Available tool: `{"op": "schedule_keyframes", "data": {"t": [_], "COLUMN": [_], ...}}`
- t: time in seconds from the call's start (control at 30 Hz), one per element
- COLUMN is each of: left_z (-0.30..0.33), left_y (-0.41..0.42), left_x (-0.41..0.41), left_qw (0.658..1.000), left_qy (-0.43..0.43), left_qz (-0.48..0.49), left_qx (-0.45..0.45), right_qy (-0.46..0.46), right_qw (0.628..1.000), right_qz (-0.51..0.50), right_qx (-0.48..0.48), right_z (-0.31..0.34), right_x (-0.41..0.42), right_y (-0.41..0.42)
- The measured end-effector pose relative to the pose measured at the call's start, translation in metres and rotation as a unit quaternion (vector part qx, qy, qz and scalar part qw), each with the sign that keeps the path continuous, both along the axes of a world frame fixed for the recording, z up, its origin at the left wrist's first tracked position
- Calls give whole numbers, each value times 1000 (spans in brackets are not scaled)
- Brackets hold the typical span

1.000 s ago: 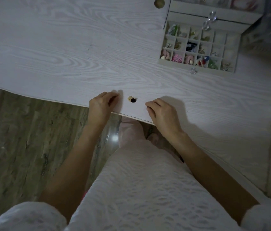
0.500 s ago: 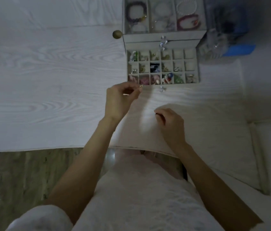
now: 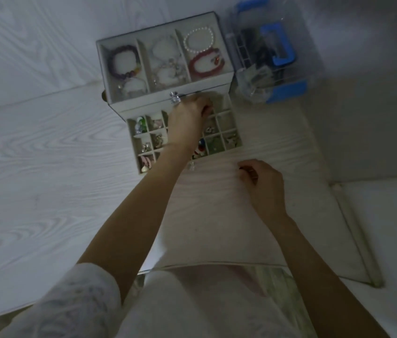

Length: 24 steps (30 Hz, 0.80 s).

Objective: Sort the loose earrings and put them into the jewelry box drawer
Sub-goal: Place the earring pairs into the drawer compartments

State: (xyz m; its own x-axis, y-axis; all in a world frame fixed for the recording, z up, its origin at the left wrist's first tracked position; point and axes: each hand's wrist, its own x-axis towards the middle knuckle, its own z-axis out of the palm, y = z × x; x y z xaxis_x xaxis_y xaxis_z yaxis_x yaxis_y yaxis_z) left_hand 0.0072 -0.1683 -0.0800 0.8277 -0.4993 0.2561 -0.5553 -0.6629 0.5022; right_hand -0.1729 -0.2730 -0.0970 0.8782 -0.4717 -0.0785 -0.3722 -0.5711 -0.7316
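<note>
- The jewelry box [image 3: 165,93] is pale, with a clear top over three compartments of bracelets; a purple bracelet [image 3: 123,61], a white bead bracelet [image 3: 198,40] and a red bracelet [image 3: 206,63] can be made out among them.
- Its drawer [image 3: 234,132] is pulled out toward the person and is split into a grid of small square cells, many holding small colourful earrings [image 3: 141,124]; individual pieces are too dim and small to count.
- One crystal knob [image 3: 175,96] sits on the box front above the drawer.
- The left hand [image 3: 187,118] reaches over the back cells of the drawer, fingers bent downward; whether it holds an earring cannot be told.
- The right hand [image 3: 261,181] rests on the table in front of the drawer, fingers curled around something small and dark that cannot be identified.
- Two bare forearms come out of white textured sleeves [image 3: 82,296].
- The table [image 3: 46,167] is white with wood grain, in dim light.
- A clear plastic container with blue parts [image 3: 278,47] stands just to the right of the box.
</note>
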Motion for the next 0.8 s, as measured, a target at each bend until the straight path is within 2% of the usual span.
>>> {"op": "schedule_keyframes", "data": {"t": [0.13, 0.33, 0.5, 0.67, 0.8], "left_z": [-4, 4, 3, -7, -7], "left_y": [-2, 5, 37, 71, 79], "left_x": [1, -3, -43, -65, -69], "left_qw": [999, 999, 997, 997, 997], "left_qy": [14, 32, -14, -21, -13], "left_qz": [11, -7, 20, -41, -29], "left_qx": [38, 33, 68, 68, 68], "right_qy": [-15, -95, -118, -86, -49], "right_qw": [1000, 995, 991, 984, 976], "right_qz": [1, 8, 26, 71, 119], "right_qx": [1, -6, -56, -139, -175], "right_z": [1, 17, 21, 10, 4], "right_x": [4, 27, 71, 104, 113], "right_y": [-3, -9, -13, -12, -16]}}
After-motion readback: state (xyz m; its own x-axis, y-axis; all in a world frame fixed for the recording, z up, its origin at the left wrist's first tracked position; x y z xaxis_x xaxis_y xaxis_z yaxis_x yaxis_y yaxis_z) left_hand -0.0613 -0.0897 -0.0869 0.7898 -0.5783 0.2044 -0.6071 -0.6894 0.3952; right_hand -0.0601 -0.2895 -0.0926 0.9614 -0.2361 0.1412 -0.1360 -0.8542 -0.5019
